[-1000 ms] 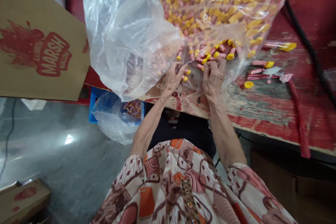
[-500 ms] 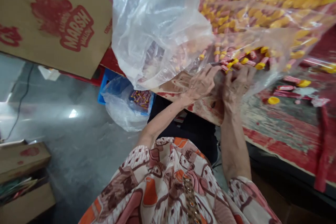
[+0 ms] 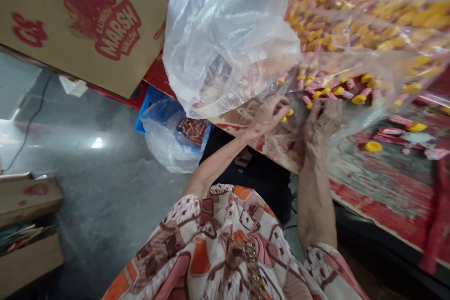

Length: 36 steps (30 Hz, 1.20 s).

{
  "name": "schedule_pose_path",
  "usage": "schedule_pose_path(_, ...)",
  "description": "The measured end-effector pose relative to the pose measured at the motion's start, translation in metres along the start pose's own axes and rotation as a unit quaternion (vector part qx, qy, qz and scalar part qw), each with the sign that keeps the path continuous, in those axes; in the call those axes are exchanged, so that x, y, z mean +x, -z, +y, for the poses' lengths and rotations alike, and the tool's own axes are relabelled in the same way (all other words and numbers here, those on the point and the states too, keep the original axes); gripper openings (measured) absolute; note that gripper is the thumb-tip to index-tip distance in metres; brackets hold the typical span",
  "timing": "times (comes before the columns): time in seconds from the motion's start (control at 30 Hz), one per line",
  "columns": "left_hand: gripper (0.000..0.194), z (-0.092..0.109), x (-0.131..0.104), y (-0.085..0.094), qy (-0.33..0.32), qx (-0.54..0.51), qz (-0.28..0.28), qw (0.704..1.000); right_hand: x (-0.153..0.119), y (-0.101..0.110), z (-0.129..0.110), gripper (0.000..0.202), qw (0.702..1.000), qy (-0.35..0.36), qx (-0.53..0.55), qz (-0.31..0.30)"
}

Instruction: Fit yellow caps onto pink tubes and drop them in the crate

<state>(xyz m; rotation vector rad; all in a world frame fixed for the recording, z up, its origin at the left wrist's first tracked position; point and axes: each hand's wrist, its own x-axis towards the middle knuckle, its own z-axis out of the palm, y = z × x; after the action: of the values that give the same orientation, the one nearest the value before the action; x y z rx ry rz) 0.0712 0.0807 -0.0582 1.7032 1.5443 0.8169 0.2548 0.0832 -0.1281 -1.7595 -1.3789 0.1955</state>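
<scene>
Small pink pieces with yellow caps (image 3: 360, 98) lie at the mouth of a large clear bag (image 3: 369, 63) full of the same pieces. My left hand (image 3: 269, 115) has its fingers closed around a few yellow-capped pieces (image 3: 289, 112), just above the table edge. My right hand (image 3: 323, 119) rests at the bag's mouth, fingertips bent against a yellow-capped piece; whether it grips it is hard to make out. Left of the full bag, a whitish plastic bag (image 3: 232, 23) stands beyond my left hand, with some pieces showing through it.
A cardboard box (image 3: 80, 18) stands at the upper left. Below it, a blue crate (image 3: 140, 124) holds a plastic bag of small wrapped pieces (image 3: 192, 130). A loose yellow cap (image 3: 373, 146) and pink scraps (image 3: 390, 138) lie on the worn red table (image 3: 379, 197) at right.
My left hand has drawn slightly away from the pile and now shows yellow-capped pieces at its fingers. My right hand has moved back a little. The view has shifted, moving the surroundings rightward.
</scene>
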Motion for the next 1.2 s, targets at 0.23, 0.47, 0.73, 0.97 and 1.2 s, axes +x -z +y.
schedule_pose_path(0.23, 0.014, -0.011, -0.001, 0.011, 0.015, -0.056, 0.014, 0.998, 0.0, 0.006, -0.007, 0.024, 0.999, 0.021, -0.005, -0.041)
schedule_pose_path(0.47, 0.019, -0.02, -0.006, 0.0, -0.165, 0.046, -0.005, 0.985, -0.001, 0.007, -0.009, 0.023, 0.997, 0.013, 0.009, -0.071)
schedule_pose_path(0.73, 0.014, -0.014, 0.005, 0.004, -0.061, -0.038, -0.061, 0.996, -0.001, 0.005, -0.009, 0.029, 0.996, 0.011, 0.068, -0.049)
schedule_pose_path(0.97, 0.035, 0.006, -0.009, 0.003, 0.205, -0.374, -0.04, 0.904, -0.004, -0.001, -0.025, 0.02, 0.965, -0.067, 0.25, -0.04)
schedule_pose_path(1.2, 0.014, 0.032, -0.027, -0.02, 0.186, -0.408, -0.095, 0.889, -0.007, -0.014, -0.02, 0.03, 0.93, -0.12, 0.341, -0.064)
